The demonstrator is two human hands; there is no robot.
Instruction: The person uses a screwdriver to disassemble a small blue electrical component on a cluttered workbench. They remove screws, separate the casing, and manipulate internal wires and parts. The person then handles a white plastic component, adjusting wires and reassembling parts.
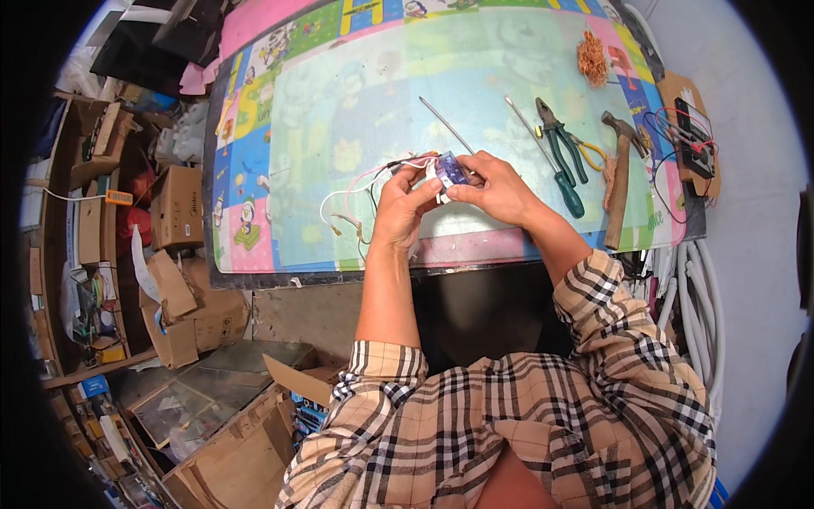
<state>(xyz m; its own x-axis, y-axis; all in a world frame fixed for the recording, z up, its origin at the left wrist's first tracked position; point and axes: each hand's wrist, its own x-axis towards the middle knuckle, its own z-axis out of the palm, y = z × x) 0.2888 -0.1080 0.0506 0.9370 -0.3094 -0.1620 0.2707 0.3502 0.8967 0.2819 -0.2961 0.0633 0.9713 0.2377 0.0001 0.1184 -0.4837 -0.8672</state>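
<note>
Over the near part of the table, my two hands hold a small blue-and-white electrical part (451,170) between them. My left hand (402,200) is closed on its left side and on the wires there. My right hand (496,188) pinches its right side, thumb below and fingers above. White, pink and dark wires (346,197) run from the part past my left hand, their ends hanging near the table's edge. A thin metal shaft (443,120) points away from my right hand; its near end is hidden by the fingers, so I cannot tell whether I hold it.
Right of my hands lie a screwdriver (566,191), dark-green-handled pliers (555,140), a yellow-handled tool (591,154) and a hammer (623,170). A copper wire bundle (592,59) sits farther back. A multimeter (697,148) with leads is at the right edge. Cardboard boxes (178,208) crowd the left.
</note>
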